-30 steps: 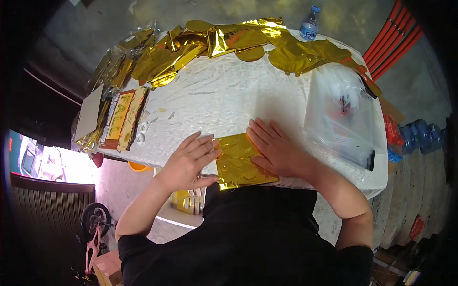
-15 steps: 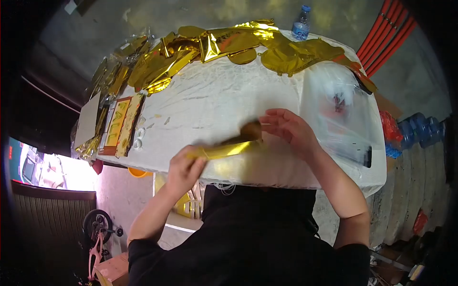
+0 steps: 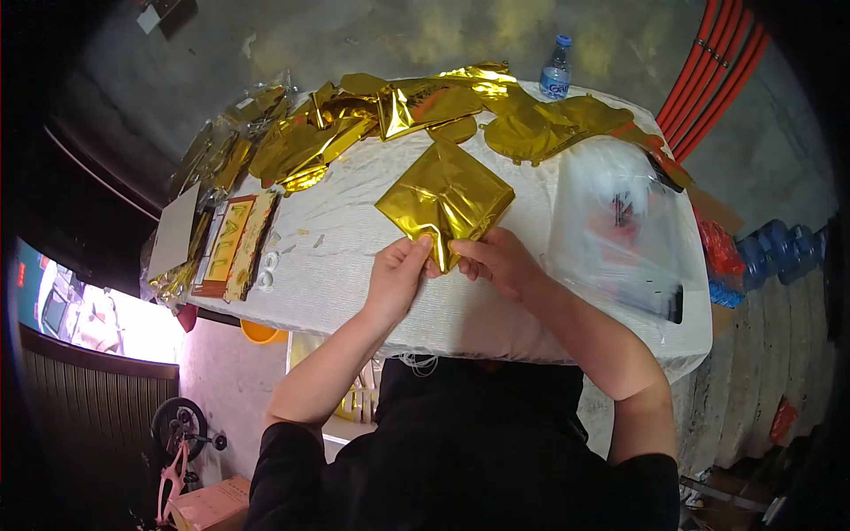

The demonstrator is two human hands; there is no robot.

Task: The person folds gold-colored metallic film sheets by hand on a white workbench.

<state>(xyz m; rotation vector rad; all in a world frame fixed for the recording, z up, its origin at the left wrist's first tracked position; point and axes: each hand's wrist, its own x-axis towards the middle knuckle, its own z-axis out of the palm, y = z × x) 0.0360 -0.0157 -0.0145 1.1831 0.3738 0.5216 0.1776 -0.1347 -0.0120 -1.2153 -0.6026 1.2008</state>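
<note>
A shiny gold foil balloon (image 3: 447, 188), folded into a flat square, is held above the table with one corner toward me. My left hand (image 3: 400, 273) pinches that near corner between thumb and fingers on its left side. On the right side of the same corner, my right hand (image 3: 498, 262) grips the foil with its thumb on top. The foil puckers into creases between the two thumbs. Beyond it, more gold foil balloons (image 3: 549, 124) lie flat in an overlapping row along the table's far edge.
Clear plastic bags (image 3: 611, 239) lie at the right of the white-covered table (image 3: 336, 265). A water bottle (image 3: 556, 69) stands at the far edge. Printed packets (image 3: 232, 243), small white rolls (image 3: 268, 270) and wrapped foil (image 3: 212, 155) are at the left.
The gold foil has turned from a blurred edge-on strip to a flat square facing me. My right hand has come in and closed on its near corner beside my left.
</note>
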